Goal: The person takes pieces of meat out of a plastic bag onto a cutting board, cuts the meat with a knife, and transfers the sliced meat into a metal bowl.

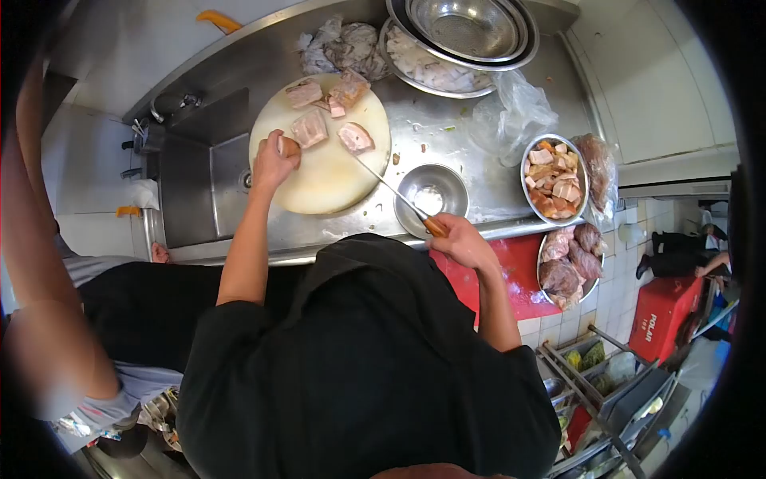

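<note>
My right hand (465,242) grips the orange-brown handle of a knife (391,188). Its long thin blade reaches across a steel bowl (432,196) to the round white cutting board (335,188), and the tip lies close to a cut piece of meat (356,137). At the board's left side, my left hand (275,160) has its fingers curled shut beside another chunk of meat (309,128); what they hold, if anything, is hidden. Toward the back of the board sit more meat pieces (304,93), some with pale fat.
Behind the board lie crumpled plastic bags (343,48) and stacked steel colanders and bowls (467,24). To the right are a bowl of cut meat (555,177) and a bowl of large meat pieces (571,267) on a red surface (511,275). A sink (199,176) and another person (136,319) are left.
</note>
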`<action>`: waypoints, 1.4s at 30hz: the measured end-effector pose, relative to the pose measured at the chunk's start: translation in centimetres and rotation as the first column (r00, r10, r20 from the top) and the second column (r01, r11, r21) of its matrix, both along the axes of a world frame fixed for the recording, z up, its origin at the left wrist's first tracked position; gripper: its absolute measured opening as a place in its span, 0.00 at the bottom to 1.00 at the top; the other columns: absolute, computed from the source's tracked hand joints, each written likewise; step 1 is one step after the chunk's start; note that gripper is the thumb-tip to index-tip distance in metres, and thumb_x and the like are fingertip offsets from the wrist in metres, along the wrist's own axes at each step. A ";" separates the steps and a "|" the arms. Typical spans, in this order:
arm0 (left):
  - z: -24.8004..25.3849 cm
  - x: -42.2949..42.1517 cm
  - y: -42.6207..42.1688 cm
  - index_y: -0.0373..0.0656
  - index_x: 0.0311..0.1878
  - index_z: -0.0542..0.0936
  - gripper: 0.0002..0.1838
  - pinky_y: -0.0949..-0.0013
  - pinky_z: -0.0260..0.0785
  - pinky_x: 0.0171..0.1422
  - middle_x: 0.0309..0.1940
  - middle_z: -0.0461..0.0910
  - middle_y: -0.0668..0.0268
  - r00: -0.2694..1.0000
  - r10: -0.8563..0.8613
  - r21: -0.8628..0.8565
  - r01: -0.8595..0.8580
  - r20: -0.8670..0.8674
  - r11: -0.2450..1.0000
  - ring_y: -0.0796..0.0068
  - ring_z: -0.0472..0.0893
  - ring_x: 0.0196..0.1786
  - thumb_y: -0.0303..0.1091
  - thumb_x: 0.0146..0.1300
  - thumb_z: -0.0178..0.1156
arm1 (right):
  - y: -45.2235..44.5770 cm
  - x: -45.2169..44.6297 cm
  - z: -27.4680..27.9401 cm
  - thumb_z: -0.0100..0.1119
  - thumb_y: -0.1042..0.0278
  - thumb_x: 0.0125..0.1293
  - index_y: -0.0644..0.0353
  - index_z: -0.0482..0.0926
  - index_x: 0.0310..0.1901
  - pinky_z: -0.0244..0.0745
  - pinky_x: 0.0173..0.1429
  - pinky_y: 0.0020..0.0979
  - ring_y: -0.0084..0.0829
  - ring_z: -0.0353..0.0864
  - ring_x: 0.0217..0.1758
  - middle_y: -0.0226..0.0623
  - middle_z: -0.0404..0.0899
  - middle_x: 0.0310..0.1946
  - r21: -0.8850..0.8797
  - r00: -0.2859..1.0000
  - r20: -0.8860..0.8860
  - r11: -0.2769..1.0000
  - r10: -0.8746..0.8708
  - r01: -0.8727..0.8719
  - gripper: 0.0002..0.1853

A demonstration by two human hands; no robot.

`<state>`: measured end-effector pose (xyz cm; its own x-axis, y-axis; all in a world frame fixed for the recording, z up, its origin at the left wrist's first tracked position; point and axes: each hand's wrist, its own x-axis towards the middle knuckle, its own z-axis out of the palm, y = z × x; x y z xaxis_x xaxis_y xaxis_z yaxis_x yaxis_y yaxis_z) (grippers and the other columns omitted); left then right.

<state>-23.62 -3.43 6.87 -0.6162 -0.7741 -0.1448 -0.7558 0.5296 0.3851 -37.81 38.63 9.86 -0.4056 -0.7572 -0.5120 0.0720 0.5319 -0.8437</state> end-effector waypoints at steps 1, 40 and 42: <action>0.3 -0.7 1.0 0.45 0.71 0.72 0.45 0.50 0.70 0.70 0.66 0.75 0.49 0.997 -0.062 -0.186 0.069 0.047 0.980 0.48 0.77 0.68 0.43 0.48 0.78 | -0.2 0.0 0.0 0.69 0.65 0.59 0.70 0.82 0.47 0.74 0.47 0.35 0.31 0.78 0.38 0.39 0.80 0.32 0.017 1.000 -0.007 1.000 -0.010 0.010 0.19; -7.3 -3.3 7.8 0.43 0.79 0.66 0.48 0.38 0.43 0.86 0.84 0.47 0.40 0.782 -0.535 -0.362 0.421 -0.319 0.832 0.32 0.47 0.84 0.41 0.56 0.77 | 11.3 0.9 -7.3 0.72 0.56 0.60 0.52 0.86 0.51 0.81 0.52 0.51 0.53 0.87 0.48 0.50 0.88 0.43 0.107 0.638 -0.661 0.792 -0.395 0.601 0.19; -7.4 -3.4 7.9 0.42 0.77 0.68 0.46 0.38 0.43 0.86 0.84 0.46 0.40 0.784 -0.537 -0.382 0.414 -0.311 0.826 0.31 0.46 0.84 0.40 0.55 0.77 | 11.1 0.3 -8.6 0.73 0.57 0.59 0.53 0.86 0.52 0.81 0.52 0.51 0.53 0.87 0.47 0.49 0.87 0.42 0.046 0.580 -0.707 0.792 -0.405 0.609 0.19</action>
